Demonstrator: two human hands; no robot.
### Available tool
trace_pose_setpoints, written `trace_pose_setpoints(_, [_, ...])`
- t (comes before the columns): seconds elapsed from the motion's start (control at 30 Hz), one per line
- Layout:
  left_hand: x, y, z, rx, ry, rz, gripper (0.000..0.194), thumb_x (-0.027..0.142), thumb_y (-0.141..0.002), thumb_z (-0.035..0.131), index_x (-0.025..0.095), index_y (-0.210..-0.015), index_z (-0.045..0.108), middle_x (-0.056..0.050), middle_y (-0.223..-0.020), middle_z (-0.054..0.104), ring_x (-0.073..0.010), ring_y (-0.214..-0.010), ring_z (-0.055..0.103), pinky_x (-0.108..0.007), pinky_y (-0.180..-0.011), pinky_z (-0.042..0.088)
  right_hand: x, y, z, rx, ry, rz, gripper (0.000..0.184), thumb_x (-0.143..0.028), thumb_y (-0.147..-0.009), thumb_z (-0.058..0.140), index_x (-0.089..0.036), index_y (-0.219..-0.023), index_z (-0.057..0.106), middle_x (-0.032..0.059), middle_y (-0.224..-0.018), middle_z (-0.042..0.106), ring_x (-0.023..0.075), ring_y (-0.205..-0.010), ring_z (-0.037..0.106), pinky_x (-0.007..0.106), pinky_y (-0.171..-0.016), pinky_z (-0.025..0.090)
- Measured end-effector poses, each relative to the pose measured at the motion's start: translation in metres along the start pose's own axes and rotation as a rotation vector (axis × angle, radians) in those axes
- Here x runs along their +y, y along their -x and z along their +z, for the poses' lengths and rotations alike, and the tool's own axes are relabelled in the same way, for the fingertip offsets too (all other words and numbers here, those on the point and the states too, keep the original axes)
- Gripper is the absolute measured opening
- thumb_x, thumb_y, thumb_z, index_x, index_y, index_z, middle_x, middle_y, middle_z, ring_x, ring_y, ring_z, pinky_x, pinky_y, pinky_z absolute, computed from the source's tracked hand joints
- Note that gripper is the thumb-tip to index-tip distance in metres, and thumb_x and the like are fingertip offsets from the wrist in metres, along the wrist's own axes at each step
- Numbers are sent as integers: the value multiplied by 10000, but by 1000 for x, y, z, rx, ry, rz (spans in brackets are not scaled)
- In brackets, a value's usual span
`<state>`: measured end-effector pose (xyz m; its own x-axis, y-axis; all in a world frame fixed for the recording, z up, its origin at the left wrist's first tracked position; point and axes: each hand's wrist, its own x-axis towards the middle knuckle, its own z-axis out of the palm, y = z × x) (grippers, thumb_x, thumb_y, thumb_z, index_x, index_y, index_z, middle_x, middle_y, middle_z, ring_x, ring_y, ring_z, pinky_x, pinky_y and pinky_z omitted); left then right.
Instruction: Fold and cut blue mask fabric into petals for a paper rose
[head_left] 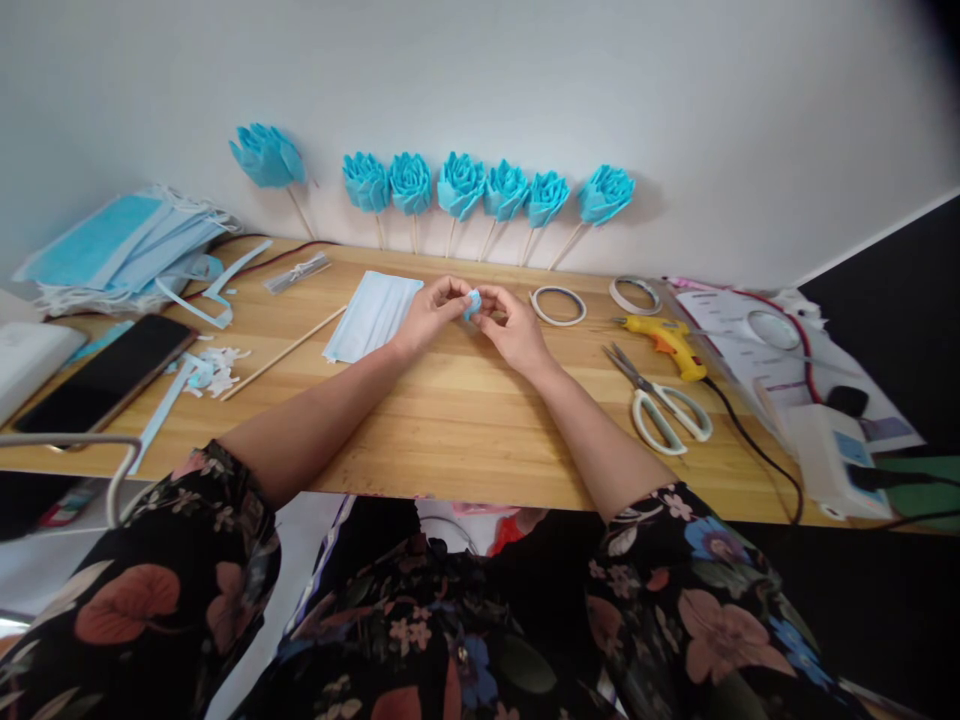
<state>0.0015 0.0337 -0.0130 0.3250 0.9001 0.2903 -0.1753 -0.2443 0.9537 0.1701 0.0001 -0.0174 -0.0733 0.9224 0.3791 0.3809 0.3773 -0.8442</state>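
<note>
Both my hands meet over the middle of the wooden table (465,420). My left hand (431,315) and my right hand (514,325) pinch a small blue folded piece (472,303) between their fingertips, holding it just above the tabletop. A flat pale blue face mask (371,315) lies on the table right beside my left hand. A thin wooden stick (281,353) lies further left.
Several blue fabric roses on sticks (461,185) lean against the wall. Two tape rolls (557,305), a yellow glue gun (667,340) and white scissors (664,410) lie to the right. A mask pile (120,250), a phone (105,375) and scraps (214,368) sit left.
</note>
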Motion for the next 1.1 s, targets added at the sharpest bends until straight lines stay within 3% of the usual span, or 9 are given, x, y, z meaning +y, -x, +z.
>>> trace_pose_setpoints(0.27, [1,1,1,-18,4,1,281,380,-750,788,164,-827,625,-2,-808,659,-126,-781,604,-269,-771,470,0,1,0,8,37,0,369,-424,-828,708,-239,-1147,686,46,-1046,767,216,-963,694,356,-818,561])
trace_pose_setpoints(0.53, [0,-1,0,0,0,-23,260,351,-778,777,169,-774,591,21,-734,610,-104,-687,550,-253,-693,438,0,2,3,-27,41,14,370,-329,-816,697,-251,-1176,662,30,-1007,773,203,-897,702,359,-810,559])
trace_pose_setpoints(0.77, [-6,-3,-1,95,32,-18,327,470,-866,695,174,-763,601,8,-740,627,-113,-700,571,-258,-720,462,-2,1,1,-32,6,19,339,-266,-800,678,-242,-1137,650,37,-1036,767,210,-966,713,393,-913,552])
trace_pose_setpoints(1.1, [-1,-1,-1,4,8,-38,383,528,-768,784,162,-789,675,-2,-764,672,-118,-719,589,-252,-723,470,0,0,0,-9,38,24,309,-310,-812,682,-233,-1109,647,49,-1069,756,207,-981,700,382,-908,550])
